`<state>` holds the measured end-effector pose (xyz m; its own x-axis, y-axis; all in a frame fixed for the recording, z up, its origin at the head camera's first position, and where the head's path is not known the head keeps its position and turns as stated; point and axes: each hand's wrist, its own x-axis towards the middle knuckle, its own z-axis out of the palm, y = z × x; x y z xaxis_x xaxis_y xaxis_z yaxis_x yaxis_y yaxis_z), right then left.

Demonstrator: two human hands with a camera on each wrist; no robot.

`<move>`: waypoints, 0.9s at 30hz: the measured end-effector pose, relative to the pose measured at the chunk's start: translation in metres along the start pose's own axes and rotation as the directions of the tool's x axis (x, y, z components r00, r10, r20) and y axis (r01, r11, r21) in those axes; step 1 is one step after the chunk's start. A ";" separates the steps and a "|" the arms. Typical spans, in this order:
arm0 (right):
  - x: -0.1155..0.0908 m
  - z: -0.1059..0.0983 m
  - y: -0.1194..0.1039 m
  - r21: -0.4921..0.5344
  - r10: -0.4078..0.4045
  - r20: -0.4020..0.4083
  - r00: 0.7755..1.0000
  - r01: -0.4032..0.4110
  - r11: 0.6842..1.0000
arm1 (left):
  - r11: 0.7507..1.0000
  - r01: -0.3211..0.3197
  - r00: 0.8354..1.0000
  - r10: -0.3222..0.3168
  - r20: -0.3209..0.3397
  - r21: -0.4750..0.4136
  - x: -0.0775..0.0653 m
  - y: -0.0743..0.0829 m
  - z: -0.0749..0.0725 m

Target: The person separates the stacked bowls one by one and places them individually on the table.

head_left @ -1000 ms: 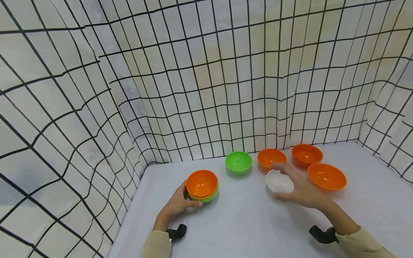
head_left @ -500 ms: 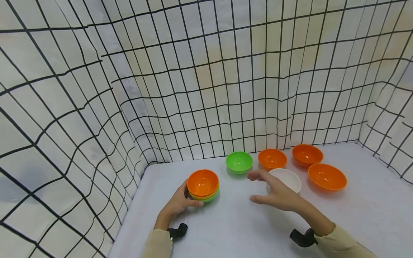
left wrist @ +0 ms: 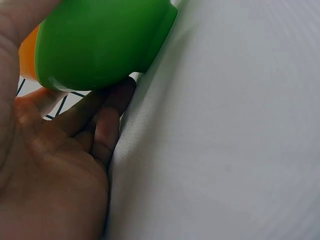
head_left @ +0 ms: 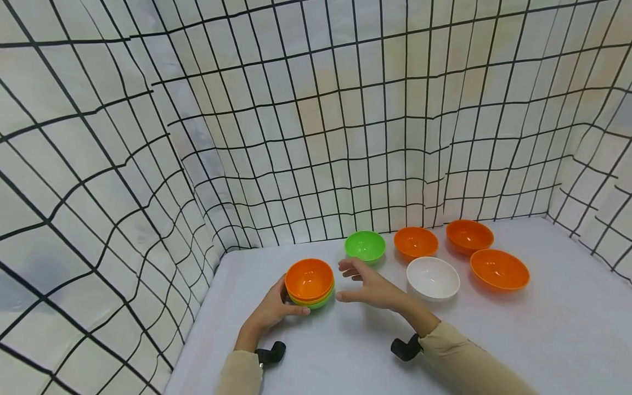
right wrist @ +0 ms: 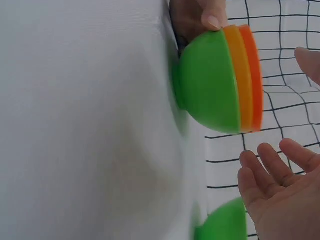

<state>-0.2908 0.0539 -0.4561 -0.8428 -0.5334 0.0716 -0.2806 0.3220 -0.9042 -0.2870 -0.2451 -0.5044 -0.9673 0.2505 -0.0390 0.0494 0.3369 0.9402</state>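
Note:
Toward the left of the table, a stack of nested bowls (head_left: 309,281) stands upright: orange on top, yellow-orange in the middle, green underneath. My left hand (head_left: 274,311) holds the stack from its left side, thumb at the front and fingers round the back. The left wrist view has the green bottom bowl (left wrist: 102,42) between thumb and fingers, its foot on the cloth. Just right of the stack, my right hand (head_left: 371,287) holds nothing, thumb and fingers spread apart. From the right wrist, its fingers (right wrist: 272,165) appear beside the stack without touching it.
A white bowl (head_left: 433,280) stands right of centre. Behind it are a green bowl (head_left: 365,247) and an orange bowl (head_left: 416,244); two more orange bowls, one far (head_left: 469,237) and one nearer (head_left: 500,270), stand farther right. Black-gridded white walls (head_left: 316,131) enclose the table.
My right hand has let go of the white bowl, which stays near the orange ones, and moved left to the stack. My left hand has kept its place.

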 end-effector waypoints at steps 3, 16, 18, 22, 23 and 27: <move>0.012 0.010 0.003 0.008 0.000 -0.004 1.000 0.000 1.000 | 1.000 -0.002 1.000 0.002 0.004 0.003 0.000 0.000 0.000; 0.041 0.040 0.005 0.031 0.046 -0.002 0.999 -0.046 0.998 | 0.999 -0.007 1.000 0.007 0.016 0.035 0.001 0.001 -0.001; 0.045 0.043 0.005 0.053 0.051 0.001 0.999 -0.051 0.997 | 0.999 -0.010 1.000 0.009 0.020 0.034 0.001 0.001 -0.002; 0.052 0.050 0.005 0.091 0.058 0.012 0.998 -0.059 0.994 | 0.999 -0.024 0.999 0.023 0.030 0.035 0.000 0.001 -0.004; 0.053 0.052 0.004 0.095 0.057 0.014 0.998 -0.058 0.994 | 0.999 -0.026 0.999 0.025 0.032 0.035 0.000 0.001 -0.004; 0.055 0.055 0.004 0.102 0.069 0.016 0.997 -0.070 0.992 | 0.999 -0.029 0.999 0.027 0.034 0.037 0.001 0.001 -0.004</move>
<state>-0.3129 -0.0169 -0.4785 -0.8530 -0.5220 0.0023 -0.1721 0.2771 -0.9453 -0.2887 -0.2482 -0.5022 -0.9565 0.2906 -0.0249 0.0863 0.3632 0.9277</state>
